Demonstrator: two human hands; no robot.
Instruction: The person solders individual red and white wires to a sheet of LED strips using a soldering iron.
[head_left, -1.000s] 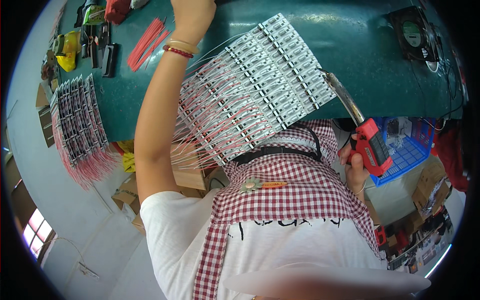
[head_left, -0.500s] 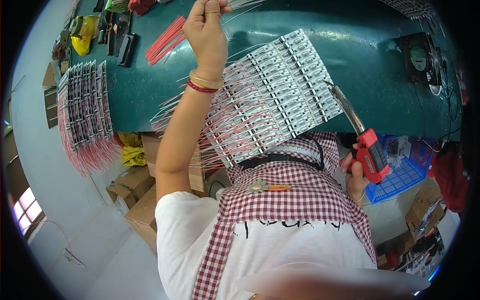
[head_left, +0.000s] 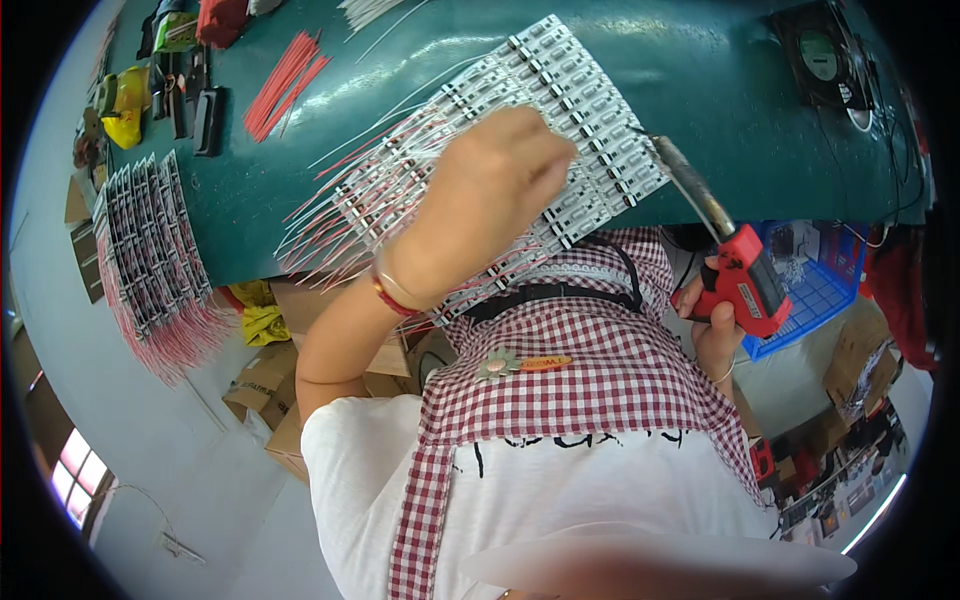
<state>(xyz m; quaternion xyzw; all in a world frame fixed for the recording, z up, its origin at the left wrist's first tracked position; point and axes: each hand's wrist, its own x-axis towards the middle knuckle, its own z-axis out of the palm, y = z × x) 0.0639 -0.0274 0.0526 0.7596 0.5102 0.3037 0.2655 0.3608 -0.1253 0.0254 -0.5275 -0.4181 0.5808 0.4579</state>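
My left hand [head_left: 505, 165] is closed in a pinch above a panel of small circuit boards [head_left: 590, 95]. What its fingertips hold is hidden behind the fingers. Red and white wires [head_left: 340, 220] stick out from the panel's left side, partly covered by my left forearm. My right hand [head_left: 715, 325] is wrapped round the red grip of a soldering gun [head_left: 745, 280]. Its metal barrel slants up and left, with the tip close to the panel's right edge; whether they touch I cannot tell.
On the green table [head_left: 700, 60] lie a bundle of red wires [head_left: 285, 85], white wires [head_left: 370, 12] and, at left, a stack of wired boards [head_left: 155, 250]. A black fan-like device [head_left: 825, 60] stands far right. A blue basket [head_left: 815, 290] sits below the table edge.
My left hand has come down from the wires at the table's far side to above the panel. The soldering gun stays in my right hand. The whole view has shifted slightly.
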